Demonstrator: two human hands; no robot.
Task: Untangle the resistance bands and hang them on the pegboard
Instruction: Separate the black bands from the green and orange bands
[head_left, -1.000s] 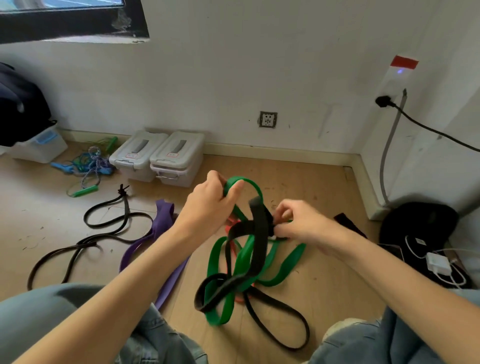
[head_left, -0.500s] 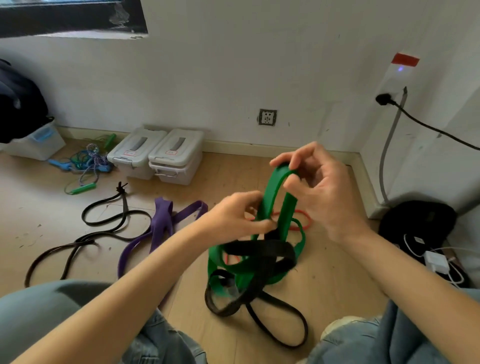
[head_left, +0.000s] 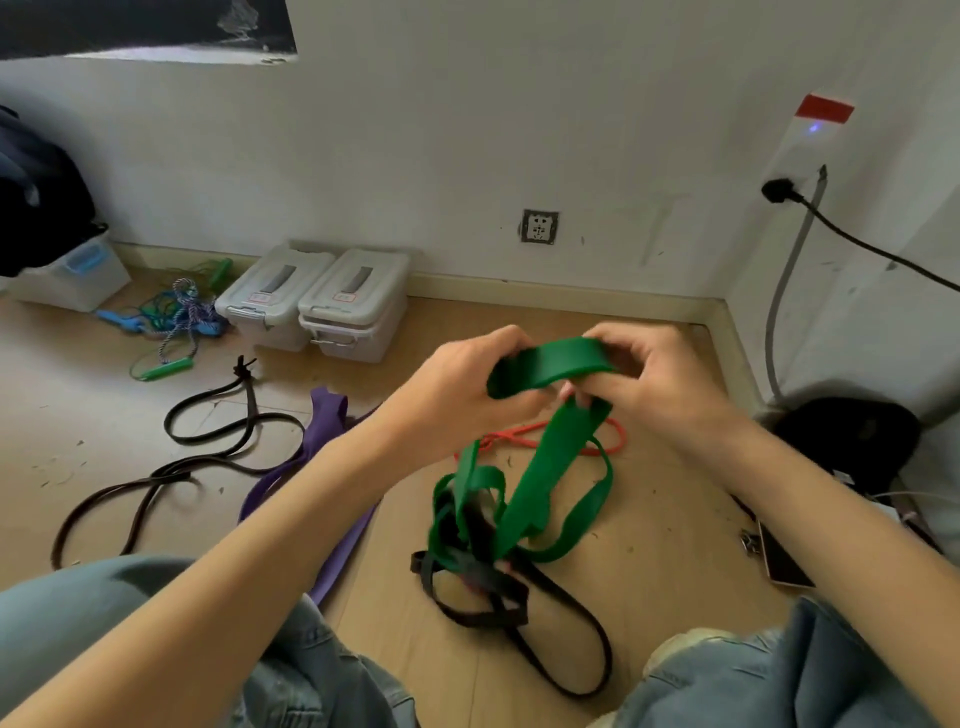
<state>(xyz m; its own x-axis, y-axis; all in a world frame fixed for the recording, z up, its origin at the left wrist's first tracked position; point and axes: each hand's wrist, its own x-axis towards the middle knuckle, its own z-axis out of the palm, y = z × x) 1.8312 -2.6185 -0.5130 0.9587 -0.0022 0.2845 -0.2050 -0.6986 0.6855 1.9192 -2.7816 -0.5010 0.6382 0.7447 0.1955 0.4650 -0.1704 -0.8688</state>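
Observation:
My left hand (head_left: 457, 395) and my right hand (head_left: 654, 379) both grip the top loop of a wide green band (head_left: 545, 470), held up above the floor. Its lower part hangs down into a knot with a black band (head_left: 519, 608) that lies on the wooden floor between my knees. A thin red band (head_left: 550, 441) rests on the floor behind them. A purple band (head_left: 327, 415) lies to the left, partly under my left forearm. Further left a thin dark band (head_left: 208, 441) snakes across the floor. No pegboard is in view.
Two grey lidded boxes (head_left: 317, 301) stand against the wall, with skipping ropes (head_left: 176, 322) and a clear bin (head_left: 72, 275) to their left. A black bag (head_left: 852, 441), a charger and cables lie at the right by the wall corner.
Both hands have risen and come together on the green band's top loop. The black band has slipped down off the green one toward the floor, and the red band now shows behind.

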